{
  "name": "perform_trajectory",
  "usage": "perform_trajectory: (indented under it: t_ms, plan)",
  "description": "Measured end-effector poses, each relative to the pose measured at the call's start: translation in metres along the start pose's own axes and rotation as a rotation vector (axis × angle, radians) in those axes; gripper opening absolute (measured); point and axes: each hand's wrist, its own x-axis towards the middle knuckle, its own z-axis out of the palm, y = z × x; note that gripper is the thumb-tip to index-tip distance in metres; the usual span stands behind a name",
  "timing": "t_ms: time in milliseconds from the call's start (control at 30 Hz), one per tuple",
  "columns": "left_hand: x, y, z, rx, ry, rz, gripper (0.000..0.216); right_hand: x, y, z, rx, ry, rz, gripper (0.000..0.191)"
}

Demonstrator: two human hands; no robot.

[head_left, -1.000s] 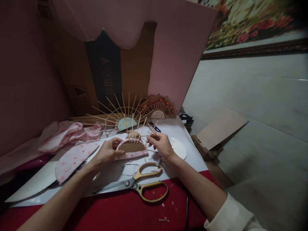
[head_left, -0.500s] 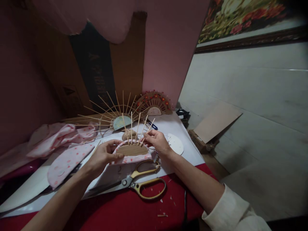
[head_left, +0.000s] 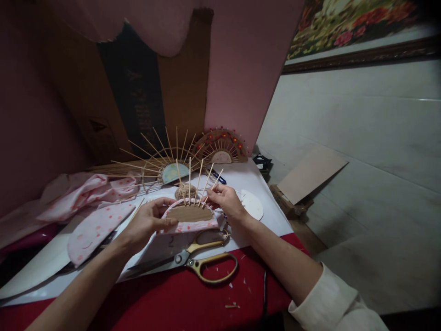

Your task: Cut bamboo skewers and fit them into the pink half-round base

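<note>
A half-round cardboard piece [head_left: 189, 214] edged with pink spotted fabric is held above the table. Several thin wooden sticks [head_left: 199, 180] stand up from its curved edge in a fan. My left hand [head_left: 151, 220] is closed on the piece's left end, thumb on the cardboard face. At the right end, my right hand [head_left: 223, 200] pinches the rightmost wooden stick [head_left: 214, 185] low down, close to the edge. Scissors [head_left: 193, 259] with yellow handles lie partly open just below the piece. Behind it sits a ball of twine [head_left: 185, 191].
Farther back are a half-round green piece [head_left: 175, 173] with radiating sticks and a finished fan shape [head_left: 222, 145] with red flowers. Pink spotted cloth [head_left: 93, 195] and a cut fabric half-round [head_left: 98, 234] lie left. A white disc [head_left: 253, 207] and blue cutter [head_left: 217, 176] are right.
The view has shifted slightly. Both hands keep their hold, and the cardboard piece with its sticks has barely moved.
</note>
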Motion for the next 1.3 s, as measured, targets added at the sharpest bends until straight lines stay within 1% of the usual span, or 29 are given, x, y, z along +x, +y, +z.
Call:
perform_trajectory:
  t_ms: [200, 333, 633, 833, 933, 1033, 1200, 1300]
  plan:
    - [-0.0007, 0.0023, 0.0019, -0.004, 0.004, 0.000, 0.042, 0.0005, 0.0004, -0.0008, -0.016, -0.012, -0.013, 0.041]
    - [-0.0020, 0.0040, 0.0038, -0.006, 0.029, -0.008, 0.043, 0.0012, 0.0018, -0.0005, -0.030, -0.011, -0.034, 0.039]
    - [-0.0029, 0.0020, 0.0020, -0.014, 0.023, -0.011, 0.044, 0.0028, 0.0060, -0.0003, -0.100, -0.013, -0.115, 0.032]
    - [-0.0013, -0.0001, 0.0029, -0.043, 0.027, -0.009, 0.045, 0.0028, 0.0086, -0.0007, -0.154, 0.021, -0.172, 0.027]
    - [-0.0015, 0.0000, 0.0032, -0.045, 0.024, -0.010, 0.044, 0.0027, 0.0093, -0.0006, -0.161, 0.037, -0.172, 0.029]
    - [-0.0026, 0.0007, 0.0031, -0.033, 0.031, -0.016, 0.044, 0.0027, 0.0092, 0.0001, -0.144, 0.024, -0.150, 0.033]
    - [-0.0028, 0.0023, 0.0036, -0.031, 0.032, 0.024, 0.042, 0.0011, 0.0073, 0.0029, -0.111, 0.009, -0.161, 0.037]
    - [-0.0031, 0.0042, 0.0054, -0.031, 0.029, 0.021, 0.041, -0.0003, 0.0061, 0.0044, -0.081, -0.013, -0.148, 0.038]
